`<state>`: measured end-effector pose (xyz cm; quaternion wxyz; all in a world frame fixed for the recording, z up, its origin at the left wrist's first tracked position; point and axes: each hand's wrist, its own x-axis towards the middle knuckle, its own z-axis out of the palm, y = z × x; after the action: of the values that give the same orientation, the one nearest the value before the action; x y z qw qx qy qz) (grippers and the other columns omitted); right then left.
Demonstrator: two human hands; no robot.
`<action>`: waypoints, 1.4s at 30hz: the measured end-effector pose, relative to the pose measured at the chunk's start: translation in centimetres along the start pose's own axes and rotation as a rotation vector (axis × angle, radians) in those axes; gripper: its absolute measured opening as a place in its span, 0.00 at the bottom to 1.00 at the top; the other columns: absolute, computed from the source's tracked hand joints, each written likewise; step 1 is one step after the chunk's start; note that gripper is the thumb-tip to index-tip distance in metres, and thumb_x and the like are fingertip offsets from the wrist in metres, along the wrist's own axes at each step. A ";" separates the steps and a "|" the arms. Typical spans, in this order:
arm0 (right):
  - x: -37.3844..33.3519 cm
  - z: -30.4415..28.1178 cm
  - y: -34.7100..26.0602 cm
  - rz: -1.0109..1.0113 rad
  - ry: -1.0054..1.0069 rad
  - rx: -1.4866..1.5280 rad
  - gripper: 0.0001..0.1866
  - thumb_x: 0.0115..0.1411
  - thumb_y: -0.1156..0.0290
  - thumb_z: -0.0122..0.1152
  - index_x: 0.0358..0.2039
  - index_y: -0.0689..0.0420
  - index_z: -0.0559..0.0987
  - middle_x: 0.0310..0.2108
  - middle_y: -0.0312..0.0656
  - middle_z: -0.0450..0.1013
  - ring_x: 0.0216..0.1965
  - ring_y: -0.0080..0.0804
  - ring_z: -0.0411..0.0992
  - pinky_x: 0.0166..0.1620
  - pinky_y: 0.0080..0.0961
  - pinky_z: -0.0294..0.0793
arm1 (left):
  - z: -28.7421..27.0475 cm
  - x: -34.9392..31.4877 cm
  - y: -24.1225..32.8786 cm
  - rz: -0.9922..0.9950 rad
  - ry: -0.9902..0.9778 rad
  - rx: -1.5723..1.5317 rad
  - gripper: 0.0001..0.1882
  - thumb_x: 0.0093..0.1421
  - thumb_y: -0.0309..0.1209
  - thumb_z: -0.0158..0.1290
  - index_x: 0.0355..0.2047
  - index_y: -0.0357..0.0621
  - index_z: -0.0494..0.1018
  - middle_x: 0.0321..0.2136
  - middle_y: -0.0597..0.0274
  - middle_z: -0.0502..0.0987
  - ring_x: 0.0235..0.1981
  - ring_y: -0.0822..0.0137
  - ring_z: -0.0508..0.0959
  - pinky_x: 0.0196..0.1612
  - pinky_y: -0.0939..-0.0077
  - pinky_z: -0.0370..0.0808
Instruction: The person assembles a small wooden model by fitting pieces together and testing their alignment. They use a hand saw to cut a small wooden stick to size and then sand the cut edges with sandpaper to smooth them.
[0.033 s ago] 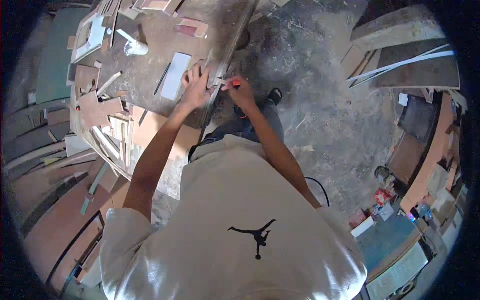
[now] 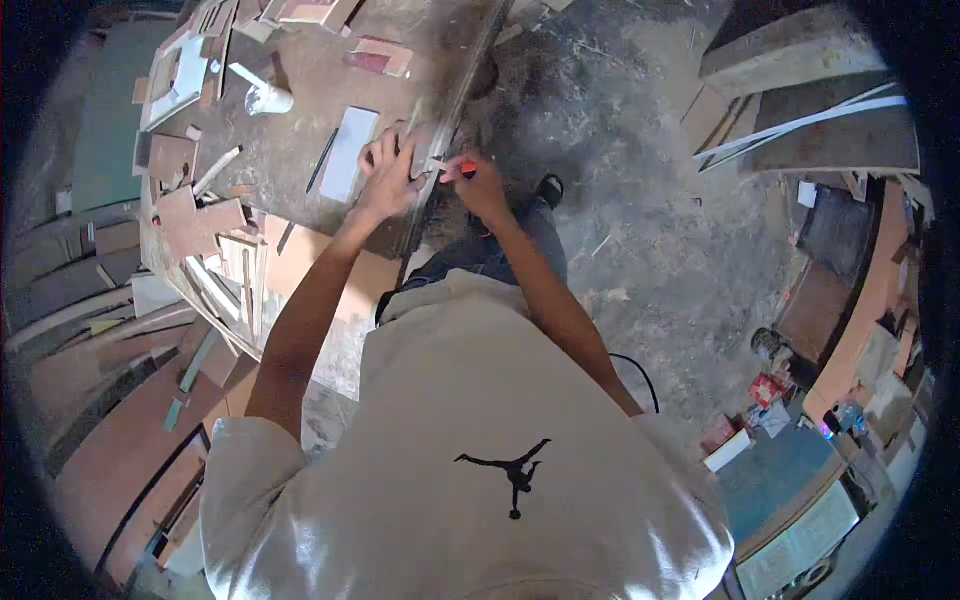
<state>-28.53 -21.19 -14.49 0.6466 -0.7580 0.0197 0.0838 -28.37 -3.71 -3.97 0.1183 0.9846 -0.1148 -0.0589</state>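
You have your right hand (image 2: 478, 185) closed around a small red-orange handled tool (image 2: 467, 170), whose pale tip points to the right edge of the brown wooden bench (image 2: 310, 50). Your left hand (image 2: 388, 172) rests on the bench just beside this edge, with the fingers bent and a little apart; I cannot tell if it pinches something. Near it, toward the left, lie a white rectangular panel (image 2: 350, 153) and a thin dark stick (image 2: 323, 160). Brown flat wooden offcuts (image 2: 182, 222) and pale narrow wooden strips (image 2: 245, 275) crowd the bench's left edge; a pinkish-tan board (image 2: 340, 270) covers its near right corner. Your cream shirt (image 2: 420, 400) carries a black leaping-figure emblem (image 2: 514, 470). Farther along the bench stands a white round cup (image 2: 275, 101); a pale flat stick (image 2: 243, 73) leans out of it, but its other content is too small to tell.
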 end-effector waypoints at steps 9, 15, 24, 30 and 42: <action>-0.9 0.4 -0.6 0.008 -0.004 0.005 0.04 0.59 0.68 0.62 0.33 0.52 0.77 0.29 0.35 0.81 0.36 0.39 0.78 0.45 0.35 0.74 | -0.7 -0.6 -2.8 0.889 -0.292 0.010 0.17 0.59 0.39 0.57 0.44 0.42 0.74 0.46 0.56 0.75 0.54 0.59 0.71 0.64 0.56 0.61; -0.7 -0.1 -1.4 0.030 -0.061 0.056 0.04 0.59 0.69 0.61 0.33 0.53 0.76 0.28 0.35 0.81 0.36 0.36 0.79 0.44 0.34 0.74 | -1.2 -0.1 -4.6 1.098 -0.441 -0.156 0.13 0.56 0.37 0.59 0.33 0.39 0.78 0.37 0.60 0.79 0.49 0.61 0.75 0.63 0.62 0.65; -1.2 0.5 -1.2 0.030 -0.030 -0.028 0.04 0.61 0.71 0.61 0.34 0.56 0.77 0.28 0.38 0.81 0.36 0.33 0.77 0.48 0.31 0.71 | -2.0 1.2 -4.8 1.242 -0.423 -0.173 0.13 0.60 0.39 0.57 0.33 0.40 0.78 0.35 0.61 0.78 0.46 0.62 0.75 0.62 0.62 0.65; -1.0 0.6 -1.2 0.184 -0.063 -0.002 0.08 0.54 0.69 0.66 0.33 0.52 0.77 0.33 0.41 0.78 0.38 0.42 0.78 0.44 0.38 0.75 | -1.1 0.8 -5.3 1.209 -0.490 -0.096 0.12 0.61 0.40 0.54 0.33 0.45 0.77 0.29 0.65 0.75 0.39 0.64 0.73 0.51 0.63 0.67; -1.7 0.6 -2.7 0.172 0.015 -0.116 0.07 0.54 0.75 0.61 0.35 0.54 0.77 0.29 0.43 0.79 0.34 0.40 0.79 0.39 0.34 0.76 | 1.1 1.2 -2.7 1.438 -0.560 0.458 0.13 0.57 0.41 0.49 0.41 0.55 0.73 0.32 0.66 0.76 0.40 0.64 0.72 0.53 0.57 0.65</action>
<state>-29.88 -20.33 -11.66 0.5918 -0.7903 0.0847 0.1340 -26.75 -1.66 -5.80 -0.1106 0.6183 -0.7551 -0.1881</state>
